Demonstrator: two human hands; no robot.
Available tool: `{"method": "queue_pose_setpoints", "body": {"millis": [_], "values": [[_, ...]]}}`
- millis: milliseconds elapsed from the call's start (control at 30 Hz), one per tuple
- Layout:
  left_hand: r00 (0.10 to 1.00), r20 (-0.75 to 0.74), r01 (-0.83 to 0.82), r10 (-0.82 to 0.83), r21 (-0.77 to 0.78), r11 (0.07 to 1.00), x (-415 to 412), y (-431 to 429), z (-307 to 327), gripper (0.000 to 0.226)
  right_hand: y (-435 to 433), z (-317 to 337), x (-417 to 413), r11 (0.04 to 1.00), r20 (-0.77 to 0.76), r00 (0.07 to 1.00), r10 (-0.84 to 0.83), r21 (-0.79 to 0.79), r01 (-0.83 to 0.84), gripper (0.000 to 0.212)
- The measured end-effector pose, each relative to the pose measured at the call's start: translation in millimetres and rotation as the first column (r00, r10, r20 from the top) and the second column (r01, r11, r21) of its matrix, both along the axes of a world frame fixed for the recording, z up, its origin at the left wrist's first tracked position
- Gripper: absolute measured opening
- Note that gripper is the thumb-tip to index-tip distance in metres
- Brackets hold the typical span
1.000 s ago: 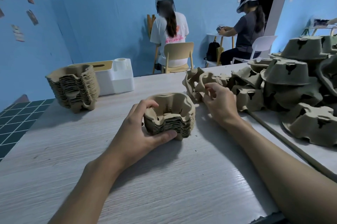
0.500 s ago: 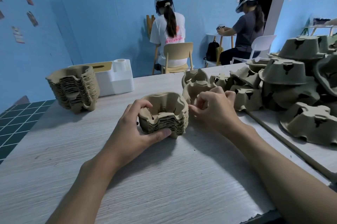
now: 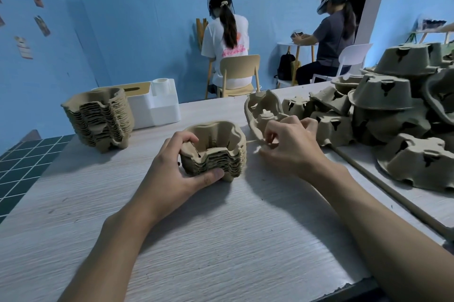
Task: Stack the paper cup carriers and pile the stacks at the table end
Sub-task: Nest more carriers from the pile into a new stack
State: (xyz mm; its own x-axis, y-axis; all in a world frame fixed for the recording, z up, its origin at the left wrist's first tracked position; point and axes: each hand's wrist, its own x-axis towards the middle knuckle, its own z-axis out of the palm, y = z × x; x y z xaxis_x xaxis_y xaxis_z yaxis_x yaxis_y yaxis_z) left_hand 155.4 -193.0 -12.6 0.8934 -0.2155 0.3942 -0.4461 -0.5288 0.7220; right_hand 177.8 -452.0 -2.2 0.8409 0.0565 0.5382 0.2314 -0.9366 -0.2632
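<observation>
A short stack of brown pulp cup carriers (image 3: 217,148) stands in the middle of the pale table (image 3: 221,240). My left hand (image 3: 177,166) grips its left and front sides, thumb along the bottom edge. Just to its right, my right hand (image 3: 290,144) pinches the lower rim of a single carrier (image 3: 264,111), which is tilted up on its edge with its hollow side facing me. A taller finished stack (image 3: 99,118) sits at the far left end of the table. A big heap of loose carriers (image 3: 393,114) lies upside down on the right.
A white tissue box with a paper roll (image 3: 157,105) stands behind the tall stack. A thin brown rod (image 3: 393,191) runs diagonally along the table's right side. Two seated people with chairs are beyond the far table edge. Tiled floor lies at left.
My right hand has pulled one carrier out of the heap toward the short stack and tipped it up on edge. My left hand has kept hold of the short stack.
</observation>
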Motion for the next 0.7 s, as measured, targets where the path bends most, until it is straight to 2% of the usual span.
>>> {"method": "queue_pose_setpoints", "body": {"millis": [67, 133, 200, 267, 467, 600, 700], "values": [[1.000, -0.005, -0.006, 0.006, 0.003, 1.000, 0.0, 1.1, 0.5, 0.064, -2.0, 3.5, -2.8, 0.999, -0.047, 0.999, 0.024, 0.030, -0.023, 0.023], [1.000, -0.008, -0.016, 0.016, 0.005, 1.000, 0.4, 1.7, 0.9, 0.063, -2.6, 3.1, -3.5, 0.999, -0.131, 0.991, 0.027, -0.015, -0.029, 0.034], [1.000, -0.010, -0.021, 0.021, 0.002, 1.000, 1.1, 1.8, 1.1, 0.064, -1.2, -1.2, -1.9, 0.996, -0.127, 0.992, -0.005, -0.087, -0.006, 0.034], [1.000, -0.012, -0.022, 0.022, 0.000, 1.000, 1.2, 1.7, 1.3, 0.064, 1.2, -1.9, -1.9, 0.994, -0.029, 0.999, -0.039, -0.108, 0.036, 0.032], [1.000, -0.014, -0.020, 0.021, 0.006, 1.000, 1.7, 3.1, -0.1, 0.068, 1.9, 2.4, -1.9, 0.994, 0.268, 0.963, 0.024, 0.096, -0.051, 0.006], [1.000, -0.029, -0.009, 0.009, 0.002, 1.000, -1.3, 1.8, 2.9, 0.076, 7.1, 5.4, -2.1, 0.967, 0.401, 0.916, 0.018, 0.226, -0.117, 0.014], [0.998, -0.055, 0.043, -0.044, -0.032, 0.999, -6.9, -4.2, 6.0, 0.094, 15.5, 11.5, -8.4, 0.952, 0.515, 0.855, 0.053, 0.234, -0.200, 0.017]]}}
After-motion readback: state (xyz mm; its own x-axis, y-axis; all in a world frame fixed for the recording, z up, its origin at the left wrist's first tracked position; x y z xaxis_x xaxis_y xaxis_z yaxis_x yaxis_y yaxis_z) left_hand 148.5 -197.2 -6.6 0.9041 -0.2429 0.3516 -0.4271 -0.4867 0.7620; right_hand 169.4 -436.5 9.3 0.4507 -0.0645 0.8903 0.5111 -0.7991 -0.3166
